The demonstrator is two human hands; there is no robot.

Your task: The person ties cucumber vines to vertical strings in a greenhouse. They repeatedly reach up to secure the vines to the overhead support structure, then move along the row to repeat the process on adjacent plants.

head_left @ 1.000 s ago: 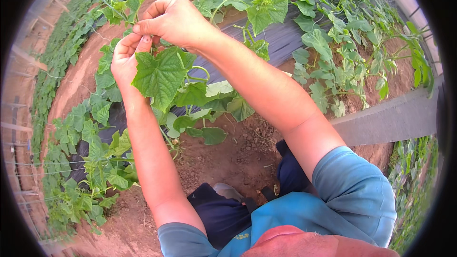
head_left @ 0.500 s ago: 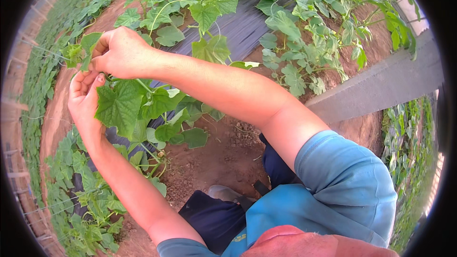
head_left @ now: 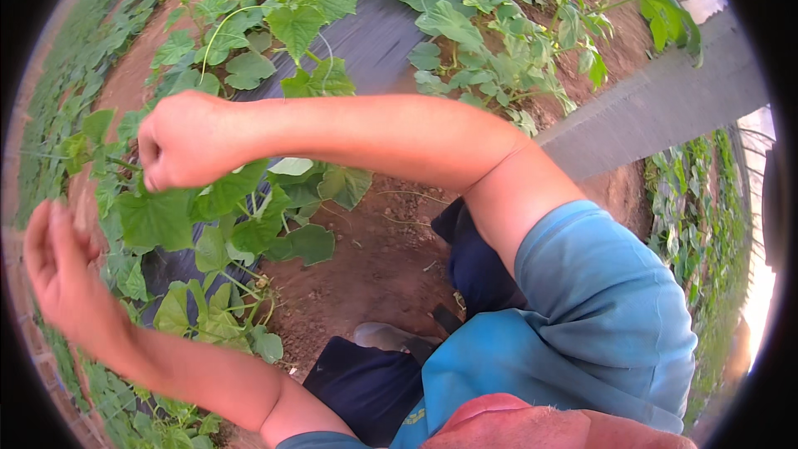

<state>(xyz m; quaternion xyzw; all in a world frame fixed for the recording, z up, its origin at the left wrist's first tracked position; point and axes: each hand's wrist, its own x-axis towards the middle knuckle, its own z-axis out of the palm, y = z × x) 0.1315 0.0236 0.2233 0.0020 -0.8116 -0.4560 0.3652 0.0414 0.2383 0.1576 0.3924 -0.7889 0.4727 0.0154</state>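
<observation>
A broad-leaved vine that looks like cucumber (head_left: pixel 155 220) stands in front of me on the left. My right hand (head_left: pixel 193 141) is closed in a fist over its upper leaves; whatever the curled fingers may hold is hidden. A leafy shoot tip (head_left: pixel 97 126) shows just left of that fist. Farther left and lower, my left hand (head_left: pixel 66 262) is apart from the vine, its fingers loosely bent and spread from the thumb. That hand is somewhat blurred, with nothing visible in it.
Dark plastic sheeting (head_left: pixel 386 33) covers the bed beneath the vines. A grey beam or post (head_left: pixel 657 108) slants in from the right. Brown soil (head_left: pixel 366 249) lies by my feet. More vines (head_left: pixel 706 224) grow at the right and along the left.
My hands, together at the shoot before, have parted. The left has moved down and left, away from the vine; the right has dropped and closed into a fist. The view has shifted slightly.
</observation>
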